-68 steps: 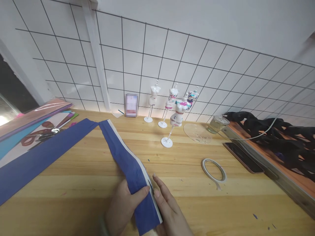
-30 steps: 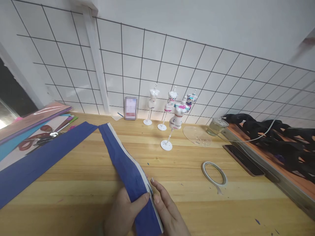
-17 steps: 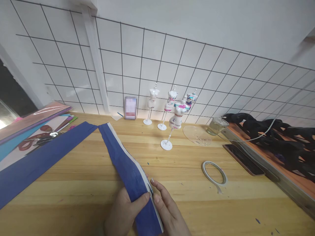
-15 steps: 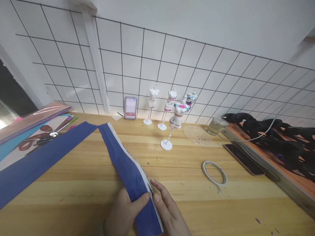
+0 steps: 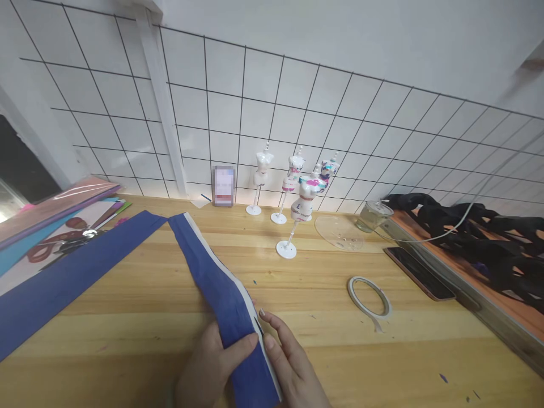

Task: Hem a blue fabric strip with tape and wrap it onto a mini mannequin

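Scissors (image 5: 63, 245) far left on paper stack. Blue strip (image 5: 127, 258) runs across desk (image 5: 340, 351), folds back toward me. My left hand (image 5: 208, 368) pinching folded end, thumb on top. Right hand (image 5: 289, 362) half-open, fingers flat along white edge. Stuff looks light, soft, creases easy, so best held near fold. Tape ring (image 5: 369, 294) off to right. Nothing really moved vs half second ago, camera just dipped.

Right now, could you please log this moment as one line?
left hand: pinching blue paper strip | right hand: fingers on strip edge | tape ring: lying apart, right
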Tool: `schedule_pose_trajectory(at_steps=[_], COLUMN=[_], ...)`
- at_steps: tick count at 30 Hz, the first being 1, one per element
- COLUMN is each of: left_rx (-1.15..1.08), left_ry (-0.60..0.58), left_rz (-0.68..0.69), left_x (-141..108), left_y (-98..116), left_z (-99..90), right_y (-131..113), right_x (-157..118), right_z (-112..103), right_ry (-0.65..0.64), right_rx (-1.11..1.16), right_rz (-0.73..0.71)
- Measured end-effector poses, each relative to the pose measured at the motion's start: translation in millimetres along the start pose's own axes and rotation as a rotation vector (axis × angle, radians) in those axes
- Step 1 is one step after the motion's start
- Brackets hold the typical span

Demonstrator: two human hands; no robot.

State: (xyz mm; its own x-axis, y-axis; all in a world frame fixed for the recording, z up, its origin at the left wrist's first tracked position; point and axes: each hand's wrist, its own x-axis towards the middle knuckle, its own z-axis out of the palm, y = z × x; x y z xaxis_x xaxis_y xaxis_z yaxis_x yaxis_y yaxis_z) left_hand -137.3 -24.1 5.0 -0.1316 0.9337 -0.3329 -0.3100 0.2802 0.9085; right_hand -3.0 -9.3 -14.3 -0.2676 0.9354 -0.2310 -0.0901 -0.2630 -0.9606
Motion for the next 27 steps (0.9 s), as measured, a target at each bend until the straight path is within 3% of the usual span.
schedule_pose_trajectory(at_steps=[7,12,20,27], left_rx=[-0.136,-0.116,-0.063,0.082], left_ry=[0.098,0.123,0.104,0.075], left_rz=[-0.075,-0.006,-0.043,0.012], left_x=[-1,1,-1,-1], left_y=[11,14,12,3], left_z=[0.7,0.9,0.7,3.1], right_y=[2,2,-3,-11], right_x=[-2,-4,-6,-7], right_z=[0,1,-1,0], right_ry=[0.023,-0.003,-0.020,0.028], right_rx=[-0.063,-0.049,-0.007,-0.008], right_rz=[-0.018,0.009,0.053,0.078])
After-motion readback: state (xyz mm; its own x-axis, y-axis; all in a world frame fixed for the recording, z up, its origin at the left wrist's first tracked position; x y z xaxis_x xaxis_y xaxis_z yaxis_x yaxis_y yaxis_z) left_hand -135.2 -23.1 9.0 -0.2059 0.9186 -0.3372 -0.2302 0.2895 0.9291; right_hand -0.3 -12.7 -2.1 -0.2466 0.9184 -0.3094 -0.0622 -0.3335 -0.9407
